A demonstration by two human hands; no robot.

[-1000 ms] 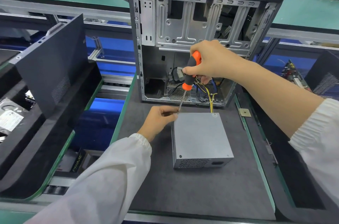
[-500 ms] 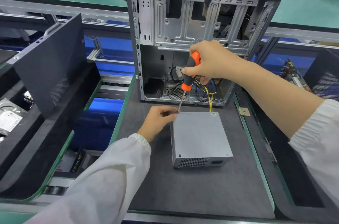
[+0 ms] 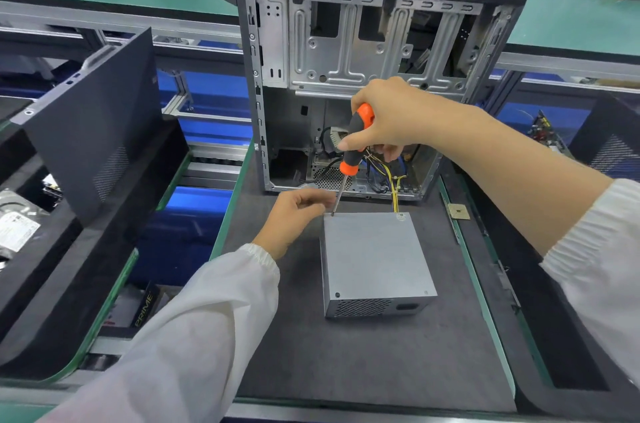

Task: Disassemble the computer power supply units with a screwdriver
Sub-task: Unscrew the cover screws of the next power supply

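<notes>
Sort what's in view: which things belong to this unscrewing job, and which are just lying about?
In the job: grey metal power supply box; orange-and-black screwdriver; right hand; left hand.

Lying about: open grey computer case; dark side panel; small square chip.

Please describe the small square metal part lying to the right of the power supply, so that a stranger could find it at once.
Start at the open computer case standing at the back of the grey mat. Off its right front corner, at the mat's green edge, lies the square part: flat, brass-toned, unlike the big grey power supply.

The power supply unit [image 3: 375, 254] is matt grey sheet metal (perforated at its front); the screwdriver [image 3: 353, 149] handle looks rubbery orange-black; the mat [image 3: 363, 360] looks felt-like.
</notes>
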